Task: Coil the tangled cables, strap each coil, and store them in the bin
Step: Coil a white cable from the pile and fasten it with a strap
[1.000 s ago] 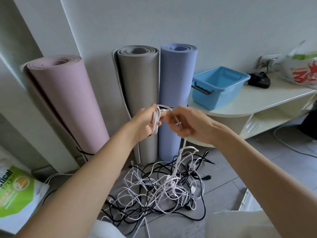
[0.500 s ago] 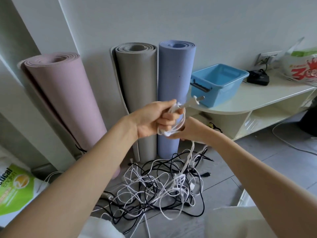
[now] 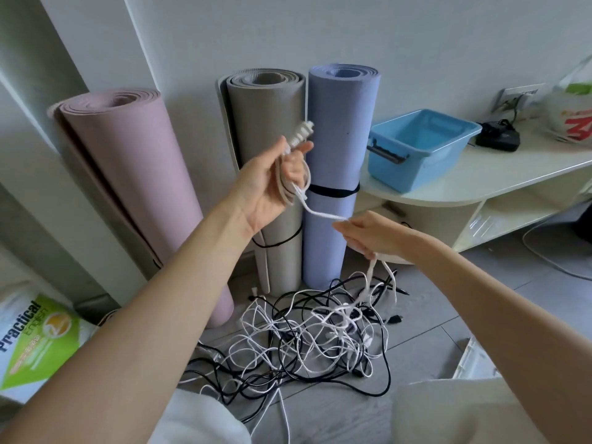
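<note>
A tangle of white and black cables [image 3: 307, 341] lies on the floor in front of me. My left hand [image 3: 272, 184] is raised with its palm up, and a few loops of a white cable [image 3: 296, 181] are wound around its fingers. The cable's plug end [image 3: 301, 134] sticks up above the thumb. The same cable runs down to my right hand [image 3: 368, 235], which pinches it and holds it taut, lower and to the right. From there the cable drops into the pile. The blue bin [image 3: 419, 149] stands on the white shelf [image 3: 499, 174] at the right.
Three rolled mats lean on the wall: pink [image 3: 134, 174], grey [image 3: 272, 116] and blue [image 3: 342, 123]. A black charger [image 3: 498, 139] sits behind the bin by a wall socket. A green-and-white bag [image 3: 35, 338] lies at the left. A white crate edge [image 3: 474, 360] shows at the lower right.
My right hand has moved down and to the right, pulling more white cable out of the pile. My left hand has lifted and turned palm up, the loops and the plug end now showing.
</note>
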The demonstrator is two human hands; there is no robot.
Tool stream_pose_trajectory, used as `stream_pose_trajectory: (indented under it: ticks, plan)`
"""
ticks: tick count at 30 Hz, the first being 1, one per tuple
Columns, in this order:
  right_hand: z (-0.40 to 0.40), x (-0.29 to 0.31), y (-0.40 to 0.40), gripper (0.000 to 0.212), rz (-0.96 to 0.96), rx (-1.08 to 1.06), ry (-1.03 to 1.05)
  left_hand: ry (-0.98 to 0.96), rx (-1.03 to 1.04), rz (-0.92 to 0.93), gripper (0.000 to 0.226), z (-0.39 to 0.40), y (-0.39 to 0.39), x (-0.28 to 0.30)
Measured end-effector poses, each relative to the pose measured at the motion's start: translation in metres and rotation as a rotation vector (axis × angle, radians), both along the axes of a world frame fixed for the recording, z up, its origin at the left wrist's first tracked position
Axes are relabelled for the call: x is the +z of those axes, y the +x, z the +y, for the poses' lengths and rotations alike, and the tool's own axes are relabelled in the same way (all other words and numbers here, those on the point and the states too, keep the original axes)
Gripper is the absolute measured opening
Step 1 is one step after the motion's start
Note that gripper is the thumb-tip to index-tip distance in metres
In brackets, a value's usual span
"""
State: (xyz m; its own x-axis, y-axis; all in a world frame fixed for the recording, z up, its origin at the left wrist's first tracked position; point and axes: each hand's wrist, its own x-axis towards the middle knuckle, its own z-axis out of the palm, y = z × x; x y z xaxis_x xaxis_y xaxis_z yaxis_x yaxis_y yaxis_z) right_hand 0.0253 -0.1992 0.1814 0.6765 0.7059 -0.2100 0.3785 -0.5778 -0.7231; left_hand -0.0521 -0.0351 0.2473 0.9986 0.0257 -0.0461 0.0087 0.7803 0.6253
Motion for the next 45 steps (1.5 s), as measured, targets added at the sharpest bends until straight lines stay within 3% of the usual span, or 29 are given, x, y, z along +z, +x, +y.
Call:
stream_pose_trajectory:
  ticks: [3,6,8,11,14,17,22,25,28,34,40,45]
  plan:
    - [0.004,-0.007,-0.001,0.044,-0.219,0.08,-0.25,0.165,-0.314,0.008,0.026,-0.014,-0.008,-0.003]
    - [0.002,-0.004,0.001,0.025,-0.276,0.092,-0.241,0.421,-0.648,0.061,0.02,-0.027,-0.016,-0.013]
    - [-0.003,0.007,0.004,0.023,-0.331,0.07,-0.219,0.583,-0.771,0.168,0.027,-0.027,-0.019,-0.024]
    - [-0.008,0.012,0.016,0.048,-0.509,0.042,-0.252,0.83,-0.831,0.306,0.035,-0.021,-0.024,-0.029]
    - [-0.016,0.013,0.022,0.029,-0.519,-0.016,-0.255,1.068,-0.771,0.373,0.032,-0.017,-0.026,-0.033]
    - [-0.019,0.02,0.024,0.017,-0.489,-0.075,-0.157,1.228,-0.539,0.522,0.029,-0.008,-0.023,-0.041]
    - [-0.012,0.033,0.02,0.019,-0.29,-0.139,0.087,0.9,-0.102,0.605,0.029,0.019,-0.012,-0.043]
    - [-0.007,0.041,0.008,0.009,-0.098,-0.091,0.306,0.628,0.076,0.555,0.016,0.026,-0.01,-0.041]
    - [0.0,0.038,-0.004,0.008,-0.045,-0.024,0.336,0.465,0.214,0.467,0.007,0.018,-0.001,-0.041]
    - [0.013,0.023,-0.019,0.009,-0.019,-0.023,0.319,0.468,0.185,0.369,0.017,-0.016,0.011,-0.044]
    - [0.018,0.02,-0.034,0.015,0.302,0.123,0.214,0.342,0.329,0.238,0.026,-0.015,0.009,-0.033]
    - [0.007,0.018,-0.029,0.021,0.518,0.125,0.273,0.326,0.416,0.134,0.032,-0.006,0.01,-0.018]
